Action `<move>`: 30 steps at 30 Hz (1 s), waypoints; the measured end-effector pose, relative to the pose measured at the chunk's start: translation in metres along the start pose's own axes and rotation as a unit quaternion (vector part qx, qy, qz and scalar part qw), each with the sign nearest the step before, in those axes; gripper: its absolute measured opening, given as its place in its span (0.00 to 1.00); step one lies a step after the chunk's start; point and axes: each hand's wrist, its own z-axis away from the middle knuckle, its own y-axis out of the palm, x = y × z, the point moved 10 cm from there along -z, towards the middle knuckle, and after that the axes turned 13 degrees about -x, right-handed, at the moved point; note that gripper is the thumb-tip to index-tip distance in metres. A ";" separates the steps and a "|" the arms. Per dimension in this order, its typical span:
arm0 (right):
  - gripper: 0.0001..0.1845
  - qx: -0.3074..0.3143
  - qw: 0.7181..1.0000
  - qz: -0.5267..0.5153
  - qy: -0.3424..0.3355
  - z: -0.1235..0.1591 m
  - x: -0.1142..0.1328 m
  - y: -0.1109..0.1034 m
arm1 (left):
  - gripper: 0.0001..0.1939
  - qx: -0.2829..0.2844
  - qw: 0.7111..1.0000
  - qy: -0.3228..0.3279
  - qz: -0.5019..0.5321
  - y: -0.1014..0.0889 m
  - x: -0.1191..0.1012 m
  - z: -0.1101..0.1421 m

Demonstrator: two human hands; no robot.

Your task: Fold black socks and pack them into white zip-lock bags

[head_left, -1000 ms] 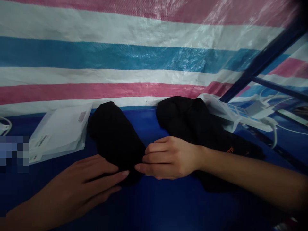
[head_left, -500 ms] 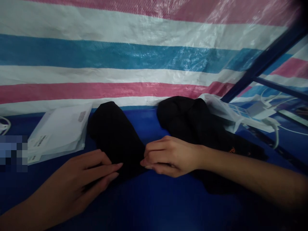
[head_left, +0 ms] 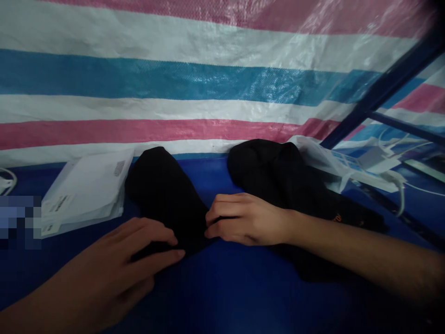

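Fingers of my left hand have slid forward and now press flat and open on the near end of the black folded garment mid-worktop, while my right hand, curled, pinches that end beside them.

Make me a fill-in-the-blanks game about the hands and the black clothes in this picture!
1. Both hands touch the near end of a folded cloth whose colour is ____.
2. The left hand and right hand rest on a table that is ____ in colour.
3. The white packets lie to the ____ of the folded cloth.
4. The sheet behind has pink, white and ____ stripes.

Missing words: black; blue; left; blue
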 end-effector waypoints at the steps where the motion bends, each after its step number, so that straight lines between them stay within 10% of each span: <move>1: 0.15 0.002 1.000 -0.007 0.004 0.000 -0.001 0.000 | 0.36 0.015 1.000 0.005 0.000 0.001 -0.004 0.000; 14: 0.12 0.007 1.000 -0.004 0.022 -0.004 0.002 0.002 | 0.15 0.004 0.999 -0.033 0.016 0.013 0.005 0.003; 21: 0.12 -0.029 0.961 -0.200 0.188 0.002 -0.020 0.003 | 0.19 0.005 1.000 -0.022 0.001 0.006 0.009 0.002; 30: 0.10 -0.055 0.991 -0.055 0.106 -0.001 -0.021 -0.005 | 0.14 -0.024 0.994 -0.101 0.029 0.002 0.028 -0.002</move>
